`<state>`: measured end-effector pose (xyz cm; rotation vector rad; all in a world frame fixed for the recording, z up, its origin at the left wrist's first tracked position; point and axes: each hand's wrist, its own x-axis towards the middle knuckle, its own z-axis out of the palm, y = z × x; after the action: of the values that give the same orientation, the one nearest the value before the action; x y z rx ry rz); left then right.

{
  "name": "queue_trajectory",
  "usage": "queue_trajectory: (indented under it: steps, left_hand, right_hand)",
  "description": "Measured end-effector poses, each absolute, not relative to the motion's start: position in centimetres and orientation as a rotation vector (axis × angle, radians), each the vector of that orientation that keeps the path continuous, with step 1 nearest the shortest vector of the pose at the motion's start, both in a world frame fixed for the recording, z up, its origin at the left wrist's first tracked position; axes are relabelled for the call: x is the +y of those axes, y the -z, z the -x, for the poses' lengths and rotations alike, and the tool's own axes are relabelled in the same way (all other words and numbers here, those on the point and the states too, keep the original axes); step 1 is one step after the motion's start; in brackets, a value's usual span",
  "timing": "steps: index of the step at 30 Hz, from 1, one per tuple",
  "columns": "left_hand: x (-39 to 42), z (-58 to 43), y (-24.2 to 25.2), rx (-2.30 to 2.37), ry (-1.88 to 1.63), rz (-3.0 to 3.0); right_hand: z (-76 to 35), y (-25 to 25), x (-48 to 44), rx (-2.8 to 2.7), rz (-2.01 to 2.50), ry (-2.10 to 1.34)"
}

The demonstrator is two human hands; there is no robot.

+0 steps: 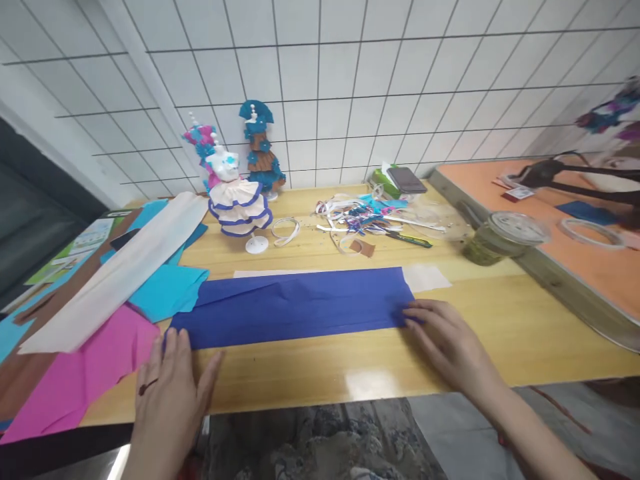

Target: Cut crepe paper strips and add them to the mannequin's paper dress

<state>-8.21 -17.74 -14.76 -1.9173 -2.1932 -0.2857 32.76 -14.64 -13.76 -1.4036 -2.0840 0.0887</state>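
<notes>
A long strip of dark blue crepe paper (pixel 300 307) lies flat across the table in front of me, with a fold line along its upper left part. Strips of white paper (pixel 427 277) show from beneath its far edge and right end. My left hand (pixel 167 387), with a dark ring on one finger, rests on the blue strip's near left corner, fingers stretched and thumb spread. At the right end, the fingertips of my right hand (pixel 445 340) touch the strip's edge, the fingers loosely bent and the thumb slightly apart.
Crepe sheets in pink (pixel 95 367), cyan (pixel 167 290) and white (pixel 125 267) pile up at left. A ruffled paper-dress figure (pixel 240 207) stands behind. Further right are paper scraps (pixel 360 213), a utility knife (pixel 410 239), a lidded jar (pixel 505 238) and a raised orange surface (pixel 600 267).
</notes>
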Motion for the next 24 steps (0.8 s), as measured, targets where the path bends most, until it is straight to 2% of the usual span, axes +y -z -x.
queue_trajectory:
  steps: [4,7,12,20,24]
  left_hand:
    - [-17.2,2.5,15.0,-1.632,0.367,2.415]
    - [-16.9,-0.9,15.8,-1.372,0.316,2.574]
    - [-16.6,-1.7,16.6,-1.301,0.313,2.572]
    - [-16.5,-1.2,16.6,-1.287,0.344,2.555]
    - [-16.4,-1.3,16.7,-1.262,0.360,2.553]
  right_hand:
    - [-26.4,13.8,-16.5,-2.296,1.171,-0.088]
    - [-22.7,14.0,-17.1,-2.456,1.087,-0.172]
    - [-23.9,14.8,-16.7,-2.508,1.174,-0.205]
    - [-34.3,15.7,-17.5,-2.475,1.528,0.084]
    - [-36.2,15.7,-18.1,-2.439,1.575,0.089]
